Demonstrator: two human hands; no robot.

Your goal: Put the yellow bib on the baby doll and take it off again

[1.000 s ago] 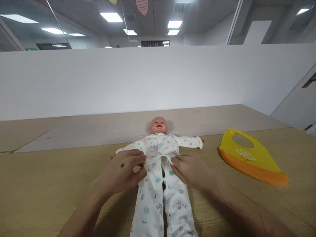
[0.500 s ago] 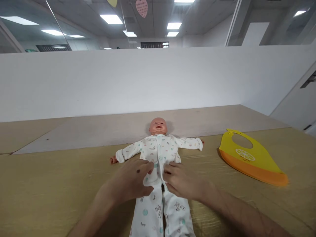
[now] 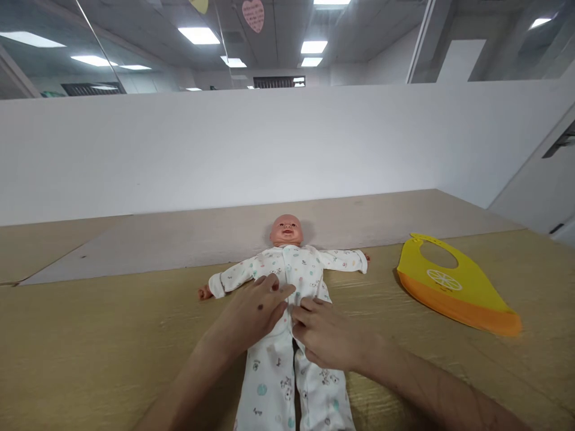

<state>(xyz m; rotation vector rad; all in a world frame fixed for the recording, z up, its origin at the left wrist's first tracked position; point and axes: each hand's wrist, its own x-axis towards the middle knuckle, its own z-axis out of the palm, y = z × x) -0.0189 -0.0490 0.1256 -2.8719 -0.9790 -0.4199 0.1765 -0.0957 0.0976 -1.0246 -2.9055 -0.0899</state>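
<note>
A baby doll [image 3: 286, 230] lies on its back on the table [image 3: 90, 365], its head pointing away from the person, its arms stretched out to either side and its legs running towards the camera. It wears a white long-sleeved sleepsuit [image 3: 269, 389] with a small coloured print. Both hands sit at the centre of its front, just below the chest. The left hand [image 3: 254, 311] lies across the doll's middle, its fingers [image 3: 274, 288] extended and slightly spread, with the tips reaching the sleepsuit's front opening. The right hand [image 3: 326, 335] is just beside it, its fingers [image 3: 305, 314] curled down at the other side of the opening. They may be pinching the cloth, but the view does not show this clearly. The hands appear placed this way to bring the two front edges together while keeping the garment flat against the doll. A yellow and orange silicone bib [image 3: 453, 284] with a white citrus-slice motif lies flat on the table, well to the right of the hands. Beyond the doll's head are a pale board [image 3: 224, 245] and a white partition wall [image 3: 269, 149].
</note>
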